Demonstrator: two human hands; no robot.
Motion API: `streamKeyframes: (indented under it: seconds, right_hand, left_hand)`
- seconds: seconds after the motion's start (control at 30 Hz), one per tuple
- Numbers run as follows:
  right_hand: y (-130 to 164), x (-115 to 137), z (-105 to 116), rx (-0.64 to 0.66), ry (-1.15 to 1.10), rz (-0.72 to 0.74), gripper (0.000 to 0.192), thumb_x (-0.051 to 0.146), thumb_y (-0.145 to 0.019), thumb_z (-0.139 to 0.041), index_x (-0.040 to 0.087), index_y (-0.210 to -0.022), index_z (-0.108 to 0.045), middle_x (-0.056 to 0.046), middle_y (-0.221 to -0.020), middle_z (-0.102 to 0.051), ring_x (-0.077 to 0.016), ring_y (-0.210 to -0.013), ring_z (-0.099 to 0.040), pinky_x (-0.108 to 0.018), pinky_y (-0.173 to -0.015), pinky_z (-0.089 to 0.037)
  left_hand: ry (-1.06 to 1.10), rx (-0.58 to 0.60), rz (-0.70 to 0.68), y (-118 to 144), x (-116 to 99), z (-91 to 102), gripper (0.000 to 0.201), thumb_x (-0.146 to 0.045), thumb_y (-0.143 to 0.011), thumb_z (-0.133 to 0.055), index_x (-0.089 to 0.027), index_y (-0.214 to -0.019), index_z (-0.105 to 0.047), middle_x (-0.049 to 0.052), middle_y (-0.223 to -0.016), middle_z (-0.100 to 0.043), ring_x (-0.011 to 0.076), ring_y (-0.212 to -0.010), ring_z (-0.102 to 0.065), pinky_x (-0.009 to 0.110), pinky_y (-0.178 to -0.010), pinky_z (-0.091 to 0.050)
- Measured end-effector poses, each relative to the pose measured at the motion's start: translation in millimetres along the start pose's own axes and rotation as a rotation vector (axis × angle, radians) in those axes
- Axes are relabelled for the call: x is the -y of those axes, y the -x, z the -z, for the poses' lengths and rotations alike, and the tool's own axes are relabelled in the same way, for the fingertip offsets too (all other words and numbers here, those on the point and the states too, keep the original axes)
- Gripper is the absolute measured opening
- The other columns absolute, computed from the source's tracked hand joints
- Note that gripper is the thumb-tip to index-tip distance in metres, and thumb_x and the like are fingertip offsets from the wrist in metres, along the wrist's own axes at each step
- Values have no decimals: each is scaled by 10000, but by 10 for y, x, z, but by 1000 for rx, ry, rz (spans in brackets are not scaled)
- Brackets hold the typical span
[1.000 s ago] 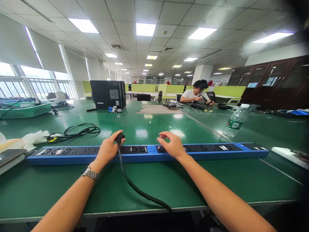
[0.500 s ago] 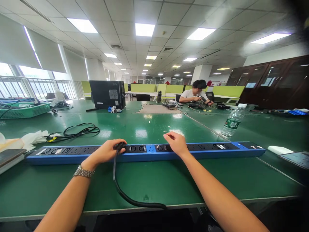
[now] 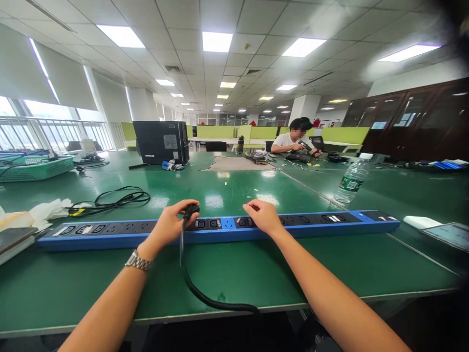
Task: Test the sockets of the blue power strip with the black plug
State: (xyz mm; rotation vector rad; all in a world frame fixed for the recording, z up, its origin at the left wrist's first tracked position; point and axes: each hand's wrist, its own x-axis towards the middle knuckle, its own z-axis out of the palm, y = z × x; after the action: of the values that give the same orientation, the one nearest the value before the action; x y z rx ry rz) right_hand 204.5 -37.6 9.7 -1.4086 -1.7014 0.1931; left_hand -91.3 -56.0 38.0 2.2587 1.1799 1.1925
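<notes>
A long blue power strip [image 3: 128,242] with black socket panels lies across the green table. My left hand [image 3: 166,226] is closed around a black power plug [image 3: 191,211], holding it just over the strip, left of the single blue socket. From the plug a thick black cord [image 3: 190,286] curves down and runs over the table's front edge. My right hand [image 3: 264,216] hovers over the strip to the right of that blue socket, thumb and fingers drawn together, with nothing visible in them.
Coiled black cable [image 3: 124,198] lies behind the strip's left end. A green basket [image 3: 47,170] and a black computer case [image 3: 161,142] stand further back. At right are a water bottle [image 3: 351,181] and a tablet [image 3: 449,233]. Across the table sits a co-worker [image 3: 289,142].
My left hand has lifted the plug slightly off the strip and moved it to the right, the cord swinging along. My right hand has shifted a little to the left.
</notes>
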Motion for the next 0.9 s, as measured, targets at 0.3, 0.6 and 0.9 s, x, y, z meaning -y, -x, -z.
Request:
streamKeyframes:
  seconds: [0.3, 0.6, 0.9]
  right_hand:
    - [6, -19, -12, 17, 9, -17, 290, 446, -811, -534, 217, -702, -673, -17, -678, -695, -183, -651, -617, -286, -626, -422]
    - [29, 21, -32, 20, 32, 29, 245, 388, -822, -546, 216, -707, -676, -16, -697, -702, -177, -647, -616, -285, -633, -431]
    - [189, 267, -117, 193, -77, 504, 436, 270, -738, -589, 202, -1168, -577, -79, -1116, -642, -240, -993, -570, -391, -882, -464]
  left_hand:
    - [-172, 182, 50, -264, -344, -742, 305, -390, -871, -547, -227, -1094, -676, 42, -939, -745, 212, -852, -673, 302, -782, -521]
    - [-318, 220, -21, -202, -363, -780, 318, -373, -860, -593, -267, -1154, -653, 31, -967, -738, 226, -876, -665, 292, -746, -498]
    - [-540, 227, -100, -104, -321, -817, 485, -332, -866, -549, -194, -1326, -488, 84, -994, -706, 256, -916, -655, 340, -803, -494]
